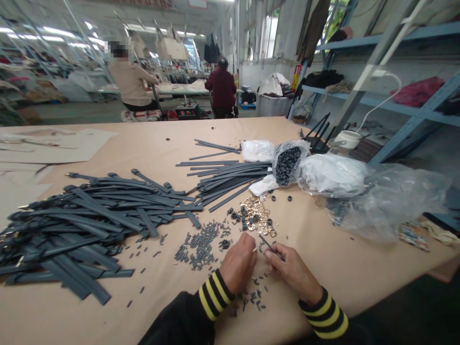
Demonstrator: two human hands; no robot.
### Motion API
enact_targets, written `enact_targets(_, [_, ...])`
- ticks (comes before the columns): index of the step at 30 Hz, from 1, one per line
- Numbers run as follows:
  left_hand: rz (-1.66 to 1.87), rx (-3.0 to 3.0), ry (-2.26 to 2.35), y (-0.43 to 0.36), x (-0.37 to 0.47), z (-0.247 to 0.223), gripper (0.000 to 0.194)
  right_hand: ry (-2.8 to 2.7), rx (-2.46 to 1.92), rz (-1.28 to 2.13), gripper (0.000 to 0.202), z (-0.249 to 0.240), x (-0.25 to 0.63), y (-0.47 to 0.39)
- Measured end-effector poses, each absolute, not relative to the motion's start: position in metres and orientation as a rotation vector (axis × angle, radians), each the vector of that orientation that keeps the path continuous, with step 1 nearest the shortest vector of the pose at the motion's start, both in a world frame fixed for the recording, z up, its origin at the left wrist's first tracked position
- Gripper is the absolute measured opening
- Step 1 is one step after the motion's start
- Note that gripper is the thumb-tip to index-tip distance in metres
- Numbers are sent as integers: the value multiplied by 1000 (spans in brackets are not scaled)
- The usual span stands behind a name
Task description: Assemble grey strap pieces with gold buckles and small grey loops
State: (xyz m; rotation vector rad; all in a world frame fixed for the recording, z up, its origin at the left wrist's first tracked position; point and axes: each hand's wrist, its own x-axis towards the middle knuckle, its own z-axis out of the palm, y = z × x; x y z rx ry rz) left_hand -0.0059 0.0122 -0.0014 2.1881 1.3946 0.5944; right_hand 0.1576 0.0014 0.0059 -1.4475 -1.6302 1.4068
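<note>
My left hand [239, 262] is closed just above the table, its fingers curled inward; what they pinch, if anything, is hidden. To its right, my right hand [295, 270] grips a thin dark grey strip [266, 242] between thumb and fingers, the free end pointing up and left toward my left hand. Gold metal buckles [258, 207] lie in a pile just beyond both hands, mixed with small black rings. Left of my left hand spreads a heap of short dark grey pieces [201, 244]. More such pieces [254, 299] are scattered below my hands.
A big pile of dark grey straps [97, 211] covers the table's left side. More straps [230, 179] lie farther back, beside an open plastic bag of black rings [287, 163] and other clear bags [334, 175]. Two people sit beyond the table; blue shelving [388, 103] stands right.
</note>
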Motion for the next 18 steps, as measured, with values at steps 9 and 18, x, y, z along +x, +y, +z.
enact_targets(9, [741,1820,1146,1,3,-13,9,-1531,-1429,1428,31,-9,157,2])
enact_targets(18, [771,1487,1166,6,-4,-11,20,-1479,-1426,1539,31,2,161,-4])
